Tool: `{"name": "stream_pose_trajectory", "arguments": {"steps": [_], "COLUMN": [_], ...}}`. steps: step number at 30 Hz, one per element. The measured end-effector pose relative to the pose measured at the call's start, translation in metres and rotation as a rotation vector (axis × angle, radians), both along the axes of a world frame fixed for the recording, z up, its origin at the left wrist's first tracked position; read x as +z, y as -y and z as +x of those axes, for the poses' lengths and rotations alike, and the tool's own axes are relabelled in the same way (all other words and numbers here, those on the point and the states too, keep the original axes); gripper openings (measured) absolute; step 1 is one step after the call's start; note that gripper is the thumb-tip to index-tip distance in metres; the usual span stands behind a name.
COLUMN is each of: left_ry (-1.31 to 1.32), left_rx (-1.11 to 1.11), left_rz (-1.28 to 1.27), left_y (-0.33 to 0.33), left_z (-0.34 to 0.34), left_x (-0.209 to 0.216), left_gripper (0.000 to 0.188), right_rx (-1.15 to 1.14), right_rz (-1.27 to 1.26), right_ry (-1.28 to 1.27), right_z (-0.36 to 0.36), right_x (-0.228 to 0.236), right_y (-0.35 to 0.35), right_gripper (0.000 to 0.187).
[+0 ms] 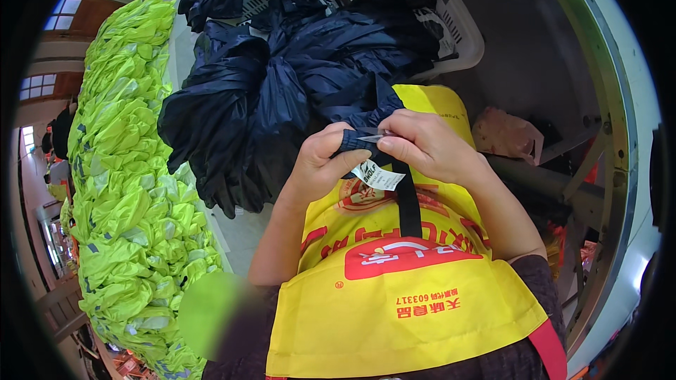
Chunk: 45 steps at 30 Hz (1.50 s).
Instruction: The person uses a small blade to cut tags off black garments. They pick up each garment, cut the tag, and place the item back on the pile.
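My left hand (318,163) pinches the gathered elastic edge of a navy garment (282,88) made of thin, shiny cloth. A white label (377,175) with printing hangs from that edge, just below my fingers. In my right hand (431,146) is a pair of thread snips (369,136), its pointed metal blades lying across the gathered edge and pointing left. The grip of the snips is hidden in my fingers. A black strap (408,207) hangs down below my right hand over the yellow apron (394,288) that I wear.
The navy cloth bunches on a pale table (239,243) ahead of me. Behind it stands a white plastic basket (468,42) with more dark cloth. Along the left lies a long heap of neon yellow garments (134,190). A metal frame (612,134) rises at the right.
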<state>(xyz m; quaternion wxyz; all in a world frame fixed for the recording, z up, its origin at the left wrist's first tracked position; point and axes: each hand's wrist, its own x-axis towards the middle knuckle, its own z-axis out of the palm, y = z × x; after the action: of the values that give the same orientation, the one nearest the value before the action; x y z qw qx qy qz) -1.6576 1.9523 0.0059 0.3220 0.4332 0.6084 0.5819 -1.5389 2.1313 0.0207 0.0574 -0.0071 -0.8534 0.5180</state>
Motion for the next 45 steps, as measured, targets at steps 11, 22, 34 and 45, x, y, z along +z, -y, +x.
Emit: {"name": "stream_pose_trajectory", "arguments": {"steps": [11,22,34,45], "left_ry": [-0.074,-0.054,0.088,-0.345], "left_rx": [-0.042,0.025,0.016,0.226], "left_rz": [0.004,0.023,0.056,-0.034], "left_y": [-0.001,0.001,0.019,0.051], "left_z": [-0.002,0.002,-0.001,0.006], "left_x": [-0.002,-0.005,-0.007,0.008], "left_gripper": [0.013,0.01,0.012,0.024], "right_rx": [-0.056,-0.354,-0.117,0.028], "right_rz": [-0.072,-0.539,-0.148,0.333], "right_ry": [0.052,0.007,-0.066,-0.097], "right_z": [-0.009,-0.012,-0.041,-0.04], "right_x": [-0.004,-0.005,-0.004,-0.022], "right_y": [0.001,0.037,-0.005,0.005], "right_gripper": [0.037,0.019,0.028,0.017]}}
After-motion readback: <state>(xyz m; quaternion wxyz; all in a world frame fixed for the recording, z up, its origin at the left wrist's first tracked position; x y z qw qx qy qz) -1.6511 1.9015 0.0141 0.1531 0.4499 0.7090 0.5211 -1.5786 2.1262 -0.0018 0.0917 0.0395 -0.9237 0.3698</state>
